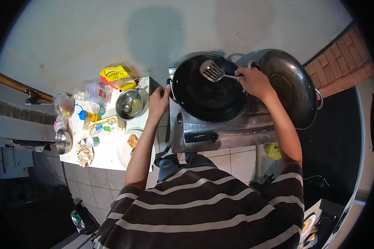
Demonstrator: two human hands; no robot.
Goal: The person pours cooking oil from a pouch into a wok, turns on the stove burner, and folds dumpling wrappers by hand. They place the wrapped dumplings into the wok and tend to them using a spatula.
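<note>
My right hand (255, 81) is closed around the handle of a slotted spatula (212, 71). The spatula's blade hangs over a black wok (207, 93) on the metal stove (232, 135). At the wok's left rim, my left hand (158, 101) is closed on its side handle (171, 88). Some small dark bits lie on the wok's inner surface. A second, larger wok (297, 89) with a shiny worn inside stands on the right, partly behind my right wrist.
Left of the stove, a white table (108, 159) bears a metal bowl (129, 104) with a ladle, a plate (124, 151) with browned food, a yellow pouch (115, 75), a yellow bottle with blue cap (89, 115) and a plastic tub (97, 93). A brick ledge (340, 62) borders the right.
</note>
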